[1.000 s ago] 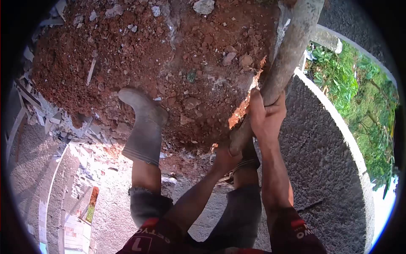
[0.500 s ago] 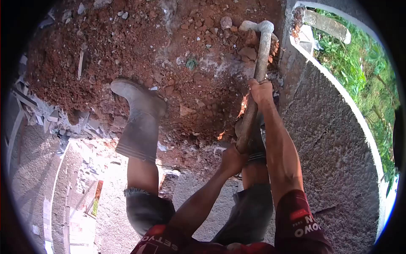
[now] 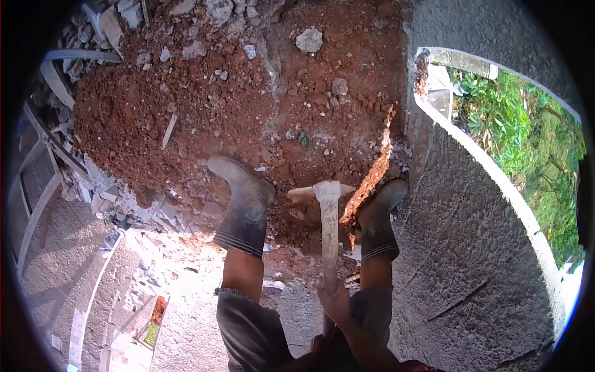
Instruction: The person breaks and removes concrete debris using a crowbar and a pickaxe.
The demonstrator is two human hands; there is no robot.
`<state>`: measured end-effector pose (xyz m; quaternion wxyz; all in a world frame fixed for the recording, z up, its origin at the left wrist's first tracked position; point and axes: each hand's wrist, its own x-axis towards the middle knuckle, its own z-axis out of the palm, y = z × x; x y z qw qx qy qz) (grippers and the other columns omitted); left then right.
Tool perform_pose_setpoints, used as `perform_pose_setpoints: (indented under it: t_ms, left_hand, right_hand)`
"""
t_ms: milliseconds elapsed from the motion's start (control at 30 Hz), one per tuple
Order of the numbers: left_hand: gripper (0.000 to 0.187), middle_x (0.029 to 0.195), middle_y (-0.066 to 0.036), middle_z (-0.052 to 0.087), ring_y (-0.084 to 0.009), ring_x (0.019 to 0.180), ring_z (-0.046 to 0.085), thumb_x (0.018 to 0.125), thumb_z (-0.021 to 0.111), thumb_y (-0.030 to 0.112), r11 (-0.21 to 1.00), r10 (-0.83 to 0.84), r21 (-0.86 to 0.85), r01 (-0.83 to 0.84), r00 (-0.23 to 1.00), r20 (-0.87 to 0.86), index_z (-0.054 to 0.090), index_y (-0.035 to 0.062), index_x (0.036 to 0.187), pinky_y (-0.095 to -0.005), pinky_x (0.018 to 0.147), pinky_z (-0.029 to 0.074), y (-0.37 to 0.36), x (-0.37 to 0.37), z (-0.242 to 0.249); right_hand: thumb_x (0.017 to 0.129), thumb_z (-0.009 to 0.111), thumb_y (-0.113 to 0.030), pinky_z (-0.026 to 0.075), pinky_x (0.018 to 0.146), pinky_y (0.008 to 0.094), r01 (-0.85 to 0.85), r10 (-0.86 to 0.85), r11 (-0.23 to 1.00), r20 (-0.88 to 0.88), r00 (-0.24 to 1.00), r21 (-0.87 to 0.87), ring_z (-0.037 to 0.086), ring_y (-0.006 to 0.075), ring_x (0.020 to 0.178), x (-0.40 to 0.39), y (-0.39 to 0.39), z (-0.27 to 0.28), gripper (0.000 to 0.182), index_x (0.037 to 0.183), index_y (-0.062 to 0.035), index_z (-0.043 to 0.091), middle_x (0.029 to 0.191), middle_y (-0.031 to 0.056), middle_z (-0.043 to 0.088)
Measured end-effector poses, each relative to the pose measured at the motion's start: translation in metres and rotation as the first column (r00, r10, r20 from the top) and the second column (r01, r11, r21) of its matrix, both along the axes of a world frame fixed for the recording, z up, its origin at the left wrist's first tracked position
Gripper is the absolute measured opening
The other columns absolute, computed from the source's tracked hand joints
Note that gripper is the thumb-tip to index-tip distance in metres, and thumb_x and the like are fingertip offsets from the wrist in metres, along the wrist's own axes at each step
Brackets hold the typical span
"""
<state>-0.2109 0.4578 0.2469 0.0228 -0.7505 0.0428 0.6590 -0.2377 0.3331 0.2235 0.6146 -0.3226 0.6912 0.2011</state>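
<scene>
With one hand (image 3: 338,302) clenched on the wooden-handled hoe (image 3: 327,214), much red clay soil (image 3: 248,105) remains at twelve o'clock; other hand unseen.

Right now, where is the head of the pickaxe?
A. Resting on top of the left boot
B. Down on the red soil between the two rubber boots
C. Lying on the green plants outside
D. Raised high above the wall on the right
B: the pickaxe head sits on the red soil, between the left boot and the right boot.
</scene>
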Motion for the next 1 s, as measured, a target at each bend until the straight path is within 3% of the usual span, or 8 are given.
perform_pose_setpoints:
  t_ms: [133,200,433,500,600,667,767,1000]
  left_hand:
    - [0.036,0.082,-0.022,0.064,-0.0359,0.076,0.065,0.072,0.068,0.016,0.89,-0.069,-0.434,0.138,0.983,0.171,0.057,-0.0036,0.1,-0.0425,0.064,0.052,-0.047,-0.003,-0.07]
    - [0.051,0.092,-0.023,0.065,-0.033,0.084,0.066,0.069,0.069,0.015,0.907,0.307,-0.282,-0.312,0.95,-0.062,0.053,-0.0048,0.114,-0.0407,0.071,0.051,-0.124,0.071,-0.14]
    - [0.041,0.083,-0.024,0.066,-0.0413,0.078,0.065,0.067,0.069,0.021,0.86,0.055,-0.503,0.091,0.962,0.269,0.058,-0.0032,0.099,-0.0446,0.073,0.054,-0.245,0.23,-0.289]
    - [0.038,0.082,-0.022,0.067,-0.0383,0.078,0.067,0.064,0.07,0.018,0.931,0.08,-0.364,0.013,0.968,0.239,0.06,-0.0031,0.095,-0.0426,0.073,0.054,-0.247,0.232,-0.302]
    - [0.04,0.082,-0.02,0.068,-0.0326,0.078,0.068,0.062,0.072,0.017,0.915,0.355,-0.258,-0.311,0.924,0.145,0.06,-0.0042,0.093,-0.0397,0.072,0.054,-0.204,0.183,-0.306]
    - [0.041,0.08,-0.018,0.068,-0.0283,0.075,0.068,0.062,0.073,0.017,0.895,0.421,-0.193,-0.401,0.904,0.076,0.059,-0.005,0.093,-0.0382,0.069,0.053,-0.191,0.156,-0.277]
    - [0.042,0.078,-0.018,0.066,-0.0284,0.073,0.067,0.062,0.073,0.018,0.855,0.512,-0.102,-0.509,0.859,0.0,0.058,-0.0053,0.094,-0.0387,0.067,0.052,-0.194,0.132,-0.233]
    - [0.04,0.076,-0.021,0.064,-0.0335,0.073,0.066,0.066,0.069,0.019,0.887,0.456,0.079,-0.455,0.89,0.004,0.056,-0.0064,0.093,-0.0413,0.066,0.05,-0.175,0.08,-0.112]
  right_hand:
    - [0.08,0.07,-0.02,0.048,0.06,0.029,0.191,-0.09,0.896,0.257,0.962,-0.401,0.056,0.0131,0.063,0.071,-0.12,-0.082,0.036,0.1,0.0038,0.052,0.076,0.0078,0.062]
    - [0.084,0.067,-0.017,0.047,0.054,0.0239,0.392,-0.243,0.809,0.359,0.901,-0.438,0.056,0.0087,0.062,0.119,-0.188,-0.122,0.037,0.107,0.0043,0.048,0.079,0.0061,0.06]
    - [0.083,0.06,-0.016,0.046,0.045,0.0302,0.561,-0.216,0.561,0.546,0.809,-0.609,0.055,0.0172,0.046,0.23,-0.336,-0.294,0.02,0.08,0.0015,0.051,0.059,0.0092,0.057]
    - [0.083,0.06,-0.016,0.046,0.046,0.0311,0.478,-0.265,0.733,0.445,0.856,-0.484,0.056,0.0184,0.048,0.24,-0.324,-0.356,0.019,0.077,-0.0003,0.051,0.059,0.0084,0.057]
    - [0.08,0.066,-0.022,0.046,0.051,0.0324,-0.172,0.268,0.724,0.043,0.962,-0.668,0.057,0.0168,0.054,0.225,-0.272,-0.451,0.023,0.073,-0.0028,0.055,0.062,0.0073,0.058]
    - [0.079,0.067,-0.024,0.047,0.053,0.0329,-0.396,0.442,0.568,-0.139,0.886,-0.722,0.058,0.0162,0.058,0.205,-0.246,-0.44,0.025,0.071,-0.003,0.056,0.063,0.0075,0.059]
    - [0.073,0.07,-0.039,0.05,0.085,0.0333,-0.349,0.35,0.9,-0.043,0.936,-0.262,0.064,0.0303,0.097,0.198,-0.257,-0.357,0.061,0.109,0.0073,0.055,0.101,0.0217,0.065]
    - [0.08,0.065,-0.03,0.052,0.068,0.0339,-0.365,0.37,0.928,0.071,0.927,-0.071,0.065,0.0238,0.074,0.135,-0.209,-0.269,0.041,0.095,0.0074,0.058,0.077,0.0158,0.066]
